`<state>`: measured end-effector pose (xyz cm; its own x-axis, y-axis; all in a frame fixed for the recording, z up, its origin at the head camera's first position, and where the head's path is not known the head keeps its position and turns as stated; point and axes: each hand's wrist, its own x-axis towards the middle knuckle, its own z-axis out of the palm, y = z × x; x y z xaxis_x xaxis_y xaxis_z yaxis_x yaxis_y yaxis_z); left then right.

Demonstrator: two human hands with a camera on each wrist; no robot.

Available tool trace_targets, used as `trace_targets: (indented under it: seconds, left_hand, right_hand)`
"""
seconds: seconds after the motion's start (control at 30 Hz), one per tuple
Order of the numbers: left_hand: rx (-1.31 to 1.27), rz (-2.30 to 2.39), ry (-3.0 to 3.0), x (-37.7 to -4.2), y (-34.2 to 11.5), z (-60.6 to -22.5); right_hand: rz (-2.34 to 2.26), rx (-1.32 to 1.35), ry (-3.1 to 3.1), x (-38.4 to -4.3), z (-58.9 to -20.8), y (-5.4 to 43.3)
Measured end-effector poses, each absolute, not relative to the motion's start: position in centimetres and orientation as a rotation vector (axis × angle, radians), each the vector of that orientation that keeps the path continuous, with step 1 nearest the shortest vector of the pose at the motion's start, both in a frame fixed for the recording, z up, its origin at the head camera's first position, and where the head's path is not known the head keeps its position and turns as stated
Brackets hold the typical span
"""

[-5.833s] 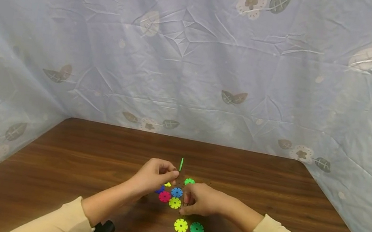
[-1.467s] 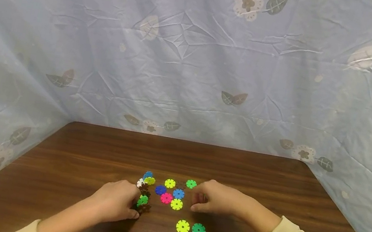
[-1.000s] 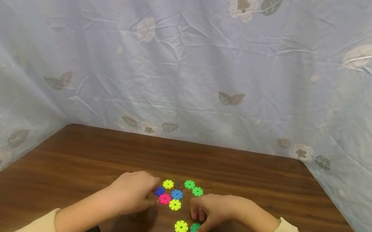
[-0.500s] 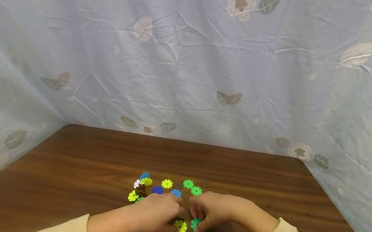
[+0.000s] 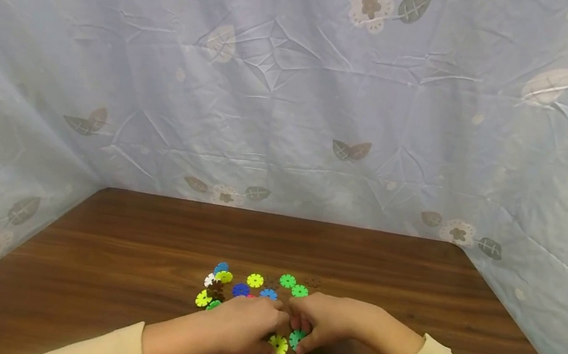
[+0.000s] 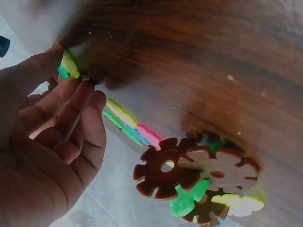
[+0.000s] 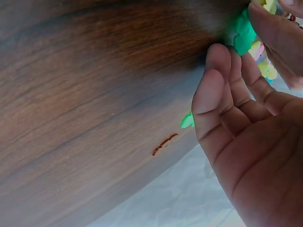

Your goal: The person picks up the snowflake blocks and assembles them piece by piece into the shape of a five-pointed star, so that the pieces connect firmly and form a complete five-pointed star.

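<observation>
My left hand (image 5: 244, 326) pinches a yellow notched building disc (image 5: 278, 346) between thumb and fingertips, low over the table. Close beside it, my right hand (image 5: 331, 324) holds a dark green notched disc (image 5: 297, 339) by its edge, tilted up. The right wrist view shows this green disc (image 7: 244, 32) between thumb and fingers. In the left wrist view the yellow disc (image 6: 70, 65) overlaps a bit of green; whether the two discs are joined I cannot tell. My left hand mostly covers the pink and nearer yellow discs behind it.
Left of the hands lies a cluster of joined discs with brown (image 5: 215, 289), white (image 5: 210, 280) and yellow (image 5: 204, 298) ones. Loose blue (image 5: 240, 289), yellow (image 5: 255, 280), light green (image 5: 288, 281) and brown (image 5: 313, 282) discs lie beyond on the wooden table (image 5: 149, 242). A patterned curtain (image 5: 295, 110) surrounds it.
My left hand has left the cluster on the left, come right and taken the yellow disc. My right hand has taken the dark green disc, tilted it up and brought it nearer the yellow one.
</observation>
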<state>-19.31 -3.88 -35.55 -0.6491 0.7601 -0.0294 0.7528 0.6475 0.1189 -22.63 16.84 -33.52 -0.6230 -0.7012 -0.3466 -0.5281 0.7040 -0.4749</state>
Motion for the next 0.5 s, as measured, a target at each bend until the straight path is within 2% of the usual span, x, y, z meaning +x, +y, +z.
trace_targets:
  seconds: [0.17,0.5]
  left_hand:
    - [1.157,0.378,2.704,-19.9,-4.0,-35.8]
    - [1.086,0.889,2.538,-21.5,-5.4,-35.4]
  right_hand:
    - [-0.444,-1.036,2.397,-22.6,-33.5,17.1]
    - [-0.556,-1.266,2.524,-23.4,-32.9,18.5]
